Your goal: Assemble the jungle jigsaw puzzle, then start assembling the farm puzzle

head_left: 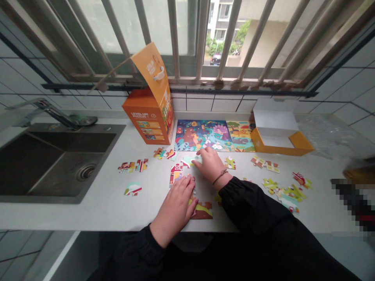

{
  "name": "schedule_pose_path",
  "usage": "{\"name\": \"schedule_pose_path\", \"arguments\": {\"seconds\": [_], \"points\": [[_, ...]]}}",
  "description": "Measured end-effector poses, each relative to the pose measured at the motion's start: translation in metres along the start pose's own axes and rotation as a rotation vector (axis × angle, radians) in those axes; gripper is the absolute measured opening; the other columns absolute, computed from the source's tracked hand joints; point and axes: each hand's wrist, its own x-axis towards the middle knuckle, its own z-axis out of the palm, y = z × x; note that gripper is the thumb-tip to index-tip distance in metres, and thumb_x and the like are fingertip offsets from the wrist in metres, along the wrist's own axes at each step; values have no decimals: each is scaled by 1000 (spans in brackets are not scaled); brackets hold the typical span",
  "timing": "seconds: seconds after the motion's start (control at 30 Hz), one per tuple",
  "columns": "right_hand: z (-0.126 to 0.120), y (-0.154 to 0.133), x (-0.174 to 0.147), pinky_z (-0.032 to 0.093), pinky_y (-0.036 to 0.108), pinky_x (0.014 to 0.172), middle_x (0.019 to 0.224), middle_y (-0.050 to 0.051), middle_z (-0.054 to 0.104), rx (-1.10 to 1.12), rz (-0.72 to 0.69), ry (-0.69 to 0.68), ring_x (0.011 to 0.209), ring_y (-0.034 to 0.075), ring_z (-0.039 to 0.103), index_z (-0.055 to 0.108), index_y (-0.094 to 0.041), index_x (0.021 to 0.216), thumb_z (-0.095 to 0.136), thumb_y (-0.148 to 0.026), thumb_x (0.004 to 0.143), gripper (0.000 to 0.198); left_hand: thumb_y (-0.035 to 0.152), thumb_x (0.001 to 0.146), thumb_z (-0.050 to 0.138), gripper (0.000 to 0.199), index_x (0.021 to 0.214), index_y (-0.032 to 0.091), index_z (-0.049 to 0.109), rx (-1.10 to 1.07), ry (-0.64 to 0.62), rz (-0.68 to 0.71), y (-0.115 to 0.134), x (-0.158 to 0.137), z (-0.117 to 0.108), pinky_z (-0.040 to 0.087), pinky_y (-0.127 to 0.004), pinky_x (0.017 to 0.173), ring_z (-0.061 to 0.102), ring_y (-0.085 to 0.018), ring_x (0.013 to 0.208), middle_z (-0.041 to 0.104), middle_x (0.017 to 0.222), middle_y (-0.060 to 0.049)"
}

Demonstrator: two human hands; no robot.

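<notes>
My right hand pinches a pale green puzzle piece between thumb and fingertips, beside a light-coloured piece lying at the top of a partly joined puzzle. Part of that puzzle is a red barn section. My left hand rests with its fingers stretched over the joined pieces and hides many of them. Just below its fingers, a brown and green puzzle section shows near the counter's front edge. A green piece lies right of my right hand.
Loose pieces lie left and right. Behind are an orange puzzle box, a colourful picture sheet and an open yellow box. A sink is at left; clear plastic lies at right.
</notes>
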Motion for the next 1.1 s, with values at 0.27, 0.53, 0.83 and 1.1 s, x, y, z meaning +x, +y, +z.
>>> {"name": "schedule_pose_path", "arguments": {"seconds": [0.27,0.53,0.83,1.1], "points": [[4,9,0,50,39,105,120,9,74,6,-322,-73,110,25,65,84,-24,115,80,-27,100,16,41,101,73,68,159,14,50,72,75,-77,-2,-3,3,40,-62,131,42,-41,161,47,171,-23],[8,20,1,50,39,101,118,8,76,4,-395,-54,106,24,67,86,-26,110,78,-24,101,12,43,101,72,67,158,13,52,96,41,-76,-5,-3,1,42,-60,130,45,-41,159,48,170,-23],[10,25,3,50,38,101,117,7,77,3,-413,-45,107,24,67,87,-28,106,78,-25,101,11,42,102,69,65,160,18,52,49,53,-94,-5,-4,1,42,-62,130,44,-40,160,48,171,-20],[11,27,2,50,37,101,118,7,77,-6,-409,-36,107,24,67,86,-28,108,78,-25,101,12,42,102,70,64,157,16,53,60,45,-98,-5,-3,-1,42,-60,130,45,-41,158,48,170,-21]]}}
